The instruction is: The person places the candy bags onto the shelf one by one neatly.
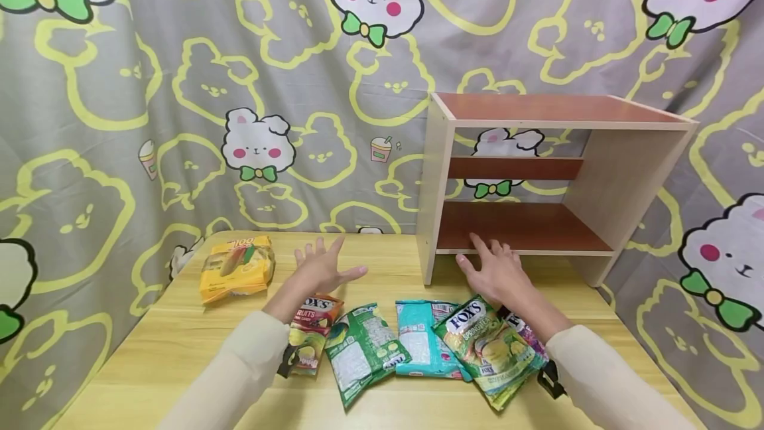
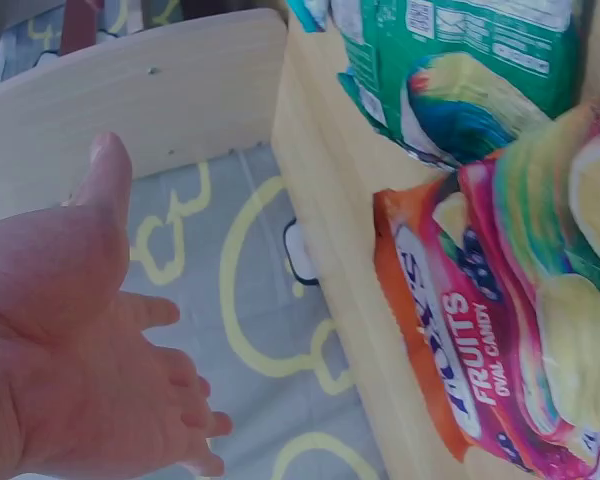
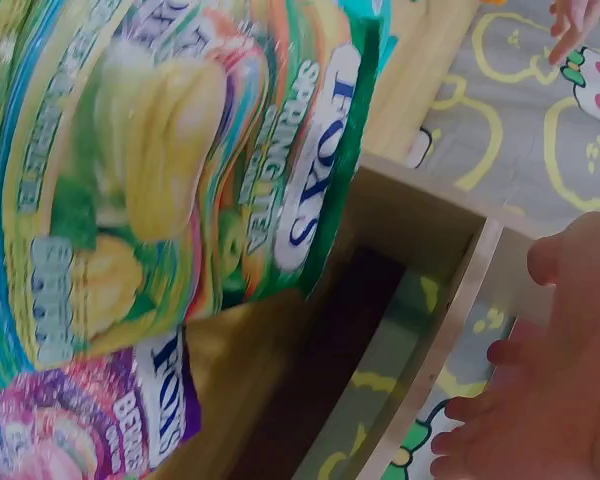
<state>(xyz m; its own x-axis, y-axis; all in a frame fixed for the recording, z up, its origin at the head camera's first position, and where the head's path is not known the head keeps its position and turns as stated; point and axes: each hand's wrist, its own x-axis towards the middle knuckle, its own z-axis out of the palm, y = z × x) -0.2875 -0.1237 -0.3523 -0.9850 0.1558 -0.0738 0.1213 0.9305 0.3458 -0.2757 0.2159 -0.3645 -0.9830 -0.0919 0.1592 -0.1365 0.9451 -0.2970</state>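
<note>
My left hand (image 1: 320, 267) is held over the table with fingers spread and nothing in it. Just below its wrist lies a red-orange Fox's Fruits candy bag (image 1: 313, 330). My right hand (image 1: 497, 272), likewise with fingers spread and holding nothing, overlaps the front edge of the shelf's lower board in the head view. Nearest to it are a green Fox's Spring Tea candy bag (image 1: 486, 354) and a purple Fox's candy bag (image 3: 90, 420), partly hidden under the right forearm in the head view. Between the hands lie a green bag (image 1: 364, 350), back up, and a turquoise bag (image 1: 426, 340).
A small wooden shelf (image 1: 561, 108) with reddish-brown boards stands at the back right. At the table's far left sits a yellow snack bag (image 1: 237, 267). Behind the wooden table (image 1: 161, 350) hangs a grey curtain (image 1: 334, 151) with cartoon bears.
</note>
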